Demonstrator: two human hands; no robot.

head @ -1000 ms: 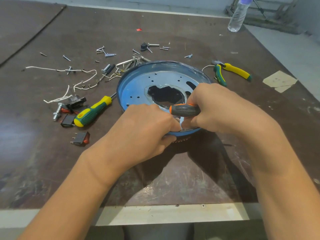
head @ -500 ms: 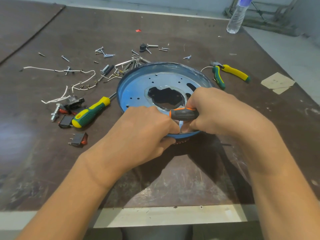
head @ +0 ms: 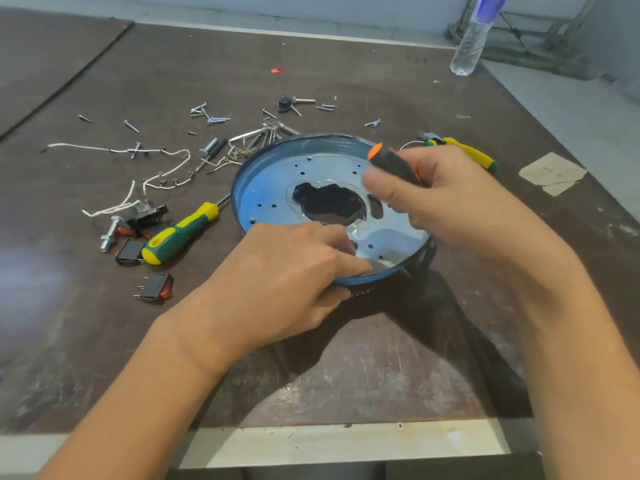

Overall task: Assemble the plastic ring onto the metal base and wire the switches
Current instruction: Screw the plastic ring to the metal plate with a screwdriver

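A round metal base [head: 277, 188] with a blue film and a jagged middle hole lies on the dark table. A black plastic ring [head: 424, 258] peeks out under its near right rim. My left hand [head: 287, 271] grips the near rim, thumb under, fingers on the plate. My right hand [head: 446, 199] holds a black screwdriver with an orange collar [head: 388, 162] above the plate's right side; its tip is hidden. Black-and-red rocker switches [head: 156, 287] and white wires [head: 152, 178] lie to the left.
A green-yellow screwdriver [head: 180, 235] lies left of the base. Yellow-green pliers [head: 464, 152] sit behind my right hand. Several screws [head: 211, 117] and bolts are scattered behind the base. A water bottle [head: 474, 36] stands far right; paper scrap [head: 550, 173] at right.
My right hand lifted the screwdriver from the near rim, up and back over the plate's right side. My left hand stays on the near rim.
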